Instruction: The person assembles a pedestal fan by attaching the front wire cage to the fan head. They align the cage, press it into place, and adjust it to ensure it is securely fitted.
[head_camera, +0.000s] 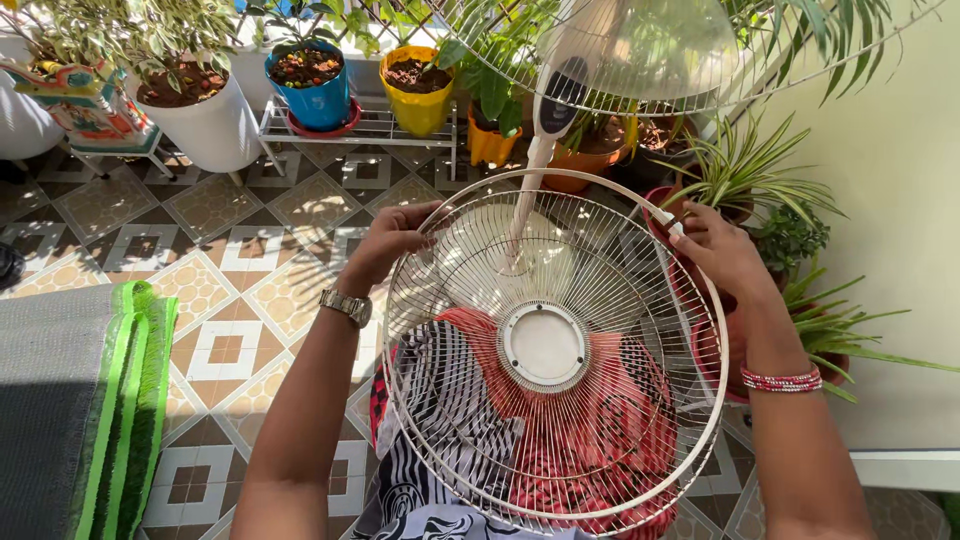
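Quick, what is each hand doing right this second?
Left hand: closed on the rim of the round wire fan guard, at its upper left.
Right hand: closed on the same guard's rim, at its upper right.

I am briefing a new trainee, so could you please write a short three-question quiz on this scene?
1. True or false: both hands grip the rim of the round wire fan guard.
2. Which wrist carries the metal watch?
3. The yellow pot stands A) on a white wire rack, B) on the green-edged mat.

Key: 1 true: left hand and right hand hold opposite edges. 2 left. 3 A.
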